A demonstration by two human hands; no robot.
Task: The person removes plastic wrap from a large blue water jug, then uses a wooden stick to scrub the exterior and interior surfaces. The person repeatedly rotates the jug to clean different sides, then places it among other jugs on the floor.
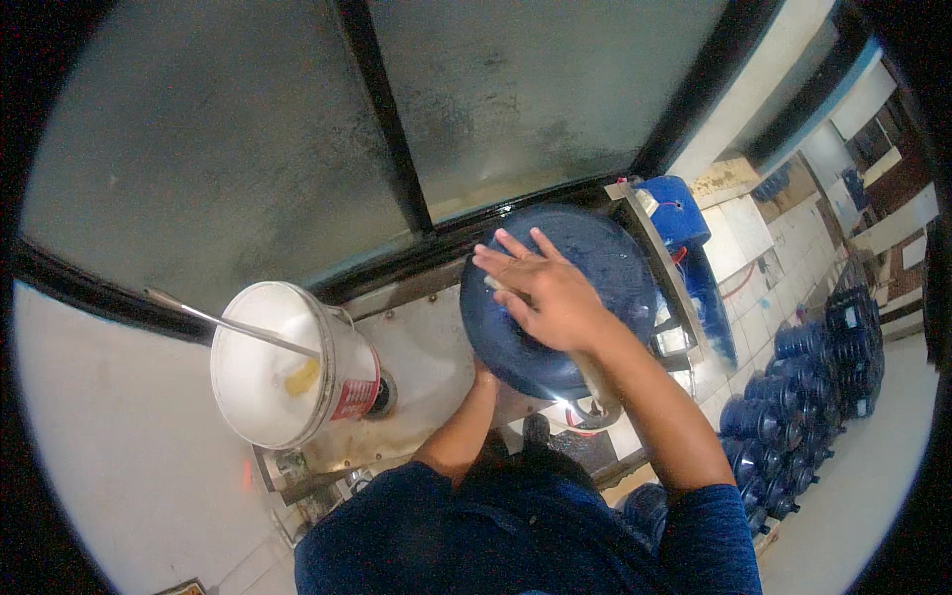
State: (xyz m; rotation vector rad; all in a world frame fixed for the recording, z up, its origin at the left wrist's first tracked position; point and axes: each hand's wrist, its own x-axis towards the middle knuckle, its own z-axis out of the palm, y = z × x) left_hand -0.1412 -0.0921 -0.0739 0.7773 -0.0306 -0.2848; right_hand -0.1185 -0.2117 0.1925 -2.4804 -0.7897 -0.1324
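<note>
A large blue plastic water jug (595, 253) stands before me with its round, wet-looking end facing up. My right hand (547, 286) lies over that face, fingers spread; something pale shows under the fingers, too hidden to name. At the jug's lower left side is my left hand (486, 373), mostly hidden by the jug, so its grip cannot be made out. To the left, a white plastic bucket (253, 372) holds white foam and a yellow piece, perhaps a sponge (302, 378). A metal rod (238, 325) leans across the bucket's mouth.
The metal worktop (424, 349) runs beneath the bucket and jug, along a dark-framed window (520, 111). A metal frame (666, 275) and a blue drum (673, 212) are right of the jug. Several blue water jugs (766, 416) are stacked on the tiled floor at right.
</note>
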